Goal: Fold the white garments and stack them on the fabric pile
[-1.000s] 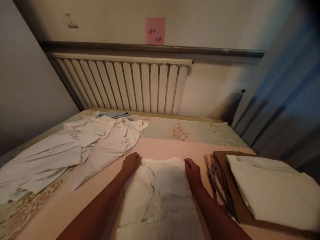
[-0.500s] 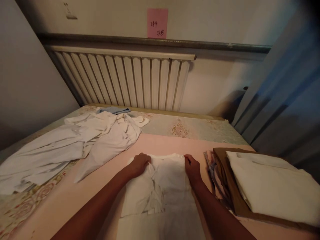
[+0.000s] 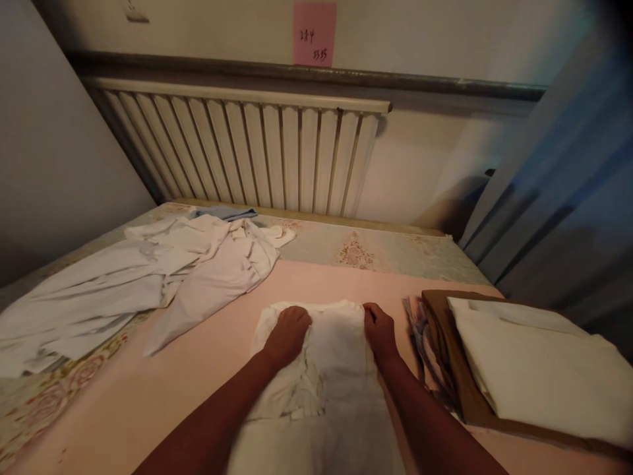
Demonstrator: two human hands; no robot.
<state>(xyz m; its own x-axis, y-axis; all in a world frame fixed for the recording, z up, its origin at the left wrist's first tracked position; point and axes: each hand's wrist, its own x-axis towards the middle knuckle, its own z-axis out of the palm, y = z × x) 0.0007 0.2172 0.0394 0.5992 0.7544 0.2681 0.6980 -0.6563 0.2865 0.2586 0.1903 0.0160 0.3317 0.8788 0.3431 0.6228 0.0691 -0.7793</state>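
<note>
A white folded garment point(image 3: 341, 356) lies before me on the pink cloth point(image 3: 198, 369), with crumpled folds along its left half. My left hand point(image 3: 289, 333) is on the upper left part of the garment, fingers curled into the fabric; its fingertips are partly hidden. At the top right corner, my right hand point(image 3: 380, 330) pinches the garment's edge between thumb and fingers. The lower end of the garment runs out of view between my forearms.
Loose white clothes point(image 3: 198, 264) lie heaped at the left, a blue cloth point(image 3: 225, 213) behind them. On the right sits a folded stack with a cream cloth point(image 3: 539, 363) over a brown one point(image 3: 445, 343). A radiator point(image 3: 247, 152) and blue curtain point(image 3: 548, 191) border the floral bed.
My left hand has moved right and inward from the garment's top left corner onto its upper surface. The right hand keeps its hold at the corner. The camera view has tilted slightly.
</note>
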